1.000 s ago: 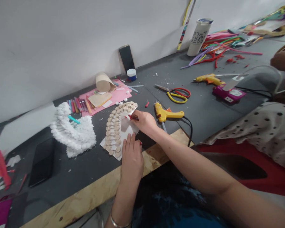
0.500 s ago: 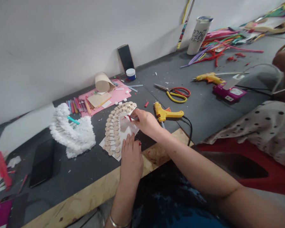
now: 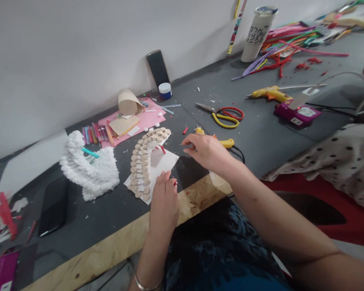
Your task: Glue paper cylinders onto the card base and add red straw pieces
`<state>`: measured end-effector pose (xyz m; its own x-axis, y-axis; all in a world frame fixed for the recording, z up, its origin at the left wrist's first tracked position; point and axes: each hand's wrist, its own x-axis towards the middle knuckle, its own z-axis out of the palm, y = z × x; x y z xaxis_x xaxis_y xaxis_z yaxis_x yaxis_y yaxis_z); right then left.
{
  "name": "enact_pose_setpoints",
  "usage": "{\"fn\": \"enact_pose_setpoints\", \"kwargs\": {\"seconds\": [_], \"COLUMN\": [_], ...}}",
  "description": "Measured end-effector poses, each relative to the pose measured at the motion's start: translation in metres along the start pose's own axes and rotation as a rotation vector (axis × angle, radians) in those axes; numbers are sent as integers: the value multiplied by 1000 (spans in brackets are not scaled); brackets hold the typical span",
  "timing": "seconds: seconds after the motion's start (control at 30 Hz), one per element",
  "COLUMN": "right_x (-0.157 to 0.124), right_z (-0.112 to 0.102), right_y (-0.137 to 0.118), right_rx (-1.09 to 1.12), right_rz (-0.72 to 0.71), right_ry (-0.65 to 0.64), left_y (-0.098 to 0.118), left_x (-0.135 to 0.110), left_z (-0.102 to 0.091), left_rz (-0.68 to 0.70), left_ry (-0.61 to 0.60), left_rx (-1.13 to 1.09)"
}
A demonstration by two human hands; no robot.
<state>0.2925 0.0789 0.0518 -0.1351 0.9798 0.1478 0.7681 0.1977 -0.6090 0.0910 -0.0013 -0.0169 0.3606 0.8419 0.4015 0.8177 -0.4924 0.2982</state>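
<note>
My left hand (image 3: 164,202) rests at the edge of a white card (image 3: 166,165), its fingers on the card and its thumb tip beside a small red spot. An arc of round wooden discs on sticks (image 3: 142,161) lies across the card. A small red piece (image 3: 162,149) stands near the top of the arc. My right hand (image 3: 206,152) is raised to the right of the card, fingers curled, with nothing visible in them. It hangs over a yellow glue gun (image 3: 227,142), which it partly hides.
A white fluffy curved form (image 3: 89,173) lies left of the card. Behind stand a pink sheet with coloured sticks (image 3: 148,119) and scissors (image 3: 226,116). A second glue gun (image 3: 271,93) lies beyond, near tangled pipe cleaners (image 3: 279,52). A plywood edge (image 3: 185,210) runs along the front.
My right hand has lifted away from the disc arc and moved right over the glue gun, leaving the red piece standing. The view has shifted slightly.
</note>
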Motion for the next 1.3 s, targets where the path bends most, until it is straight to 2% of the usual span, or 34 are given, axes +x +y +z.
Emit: {"fn": "enact_pose_setpoints", "kwargs": {"seconds": [0.23,0.37,0.47,0.63,0.77,0.83,0.9,1.0,1.07,1.13,1.2,1.3], "right_x": [15,23,29,53,79,89,95,98,97,95,94,92], "right_z": [-38,-48,-45,-25,-7,0,6,13,16,17,18,20], "right_y": [14,14,12,13,12,9,5,-3,-7,-10,-10,-5], "right_rx": [-133,-214,-219,-95,-54,-92,-139,-111,-46,40,134,277], "right_rz": [21,44,14,-93,-191,-200,-194,-150,-98,-20,66,164], "right_ry": [29,46,10,-112,-246,-284,-313,-345,-366,-406,-456,-496], "left_y": [4,5,5,6,9,7,1,-18,-33,-45,-52,-53], "left_x": [5,5,5,6,5,2,-1,-7,-12,-16,-21,-25], "left_z": [-12,-16,-16,-16,-22,-29,-38,-52,-57,-58,-57,-53], "left_rz": [54,125,151,153,181,171,99,-171,-379,-529,-606,-629], "left_ry": [55,45,-8,-62,-35,30,152,307,297,228,172,152], "left_rx": [26,122,168,183,137,119,122,101,53,2,-48,-99]}}
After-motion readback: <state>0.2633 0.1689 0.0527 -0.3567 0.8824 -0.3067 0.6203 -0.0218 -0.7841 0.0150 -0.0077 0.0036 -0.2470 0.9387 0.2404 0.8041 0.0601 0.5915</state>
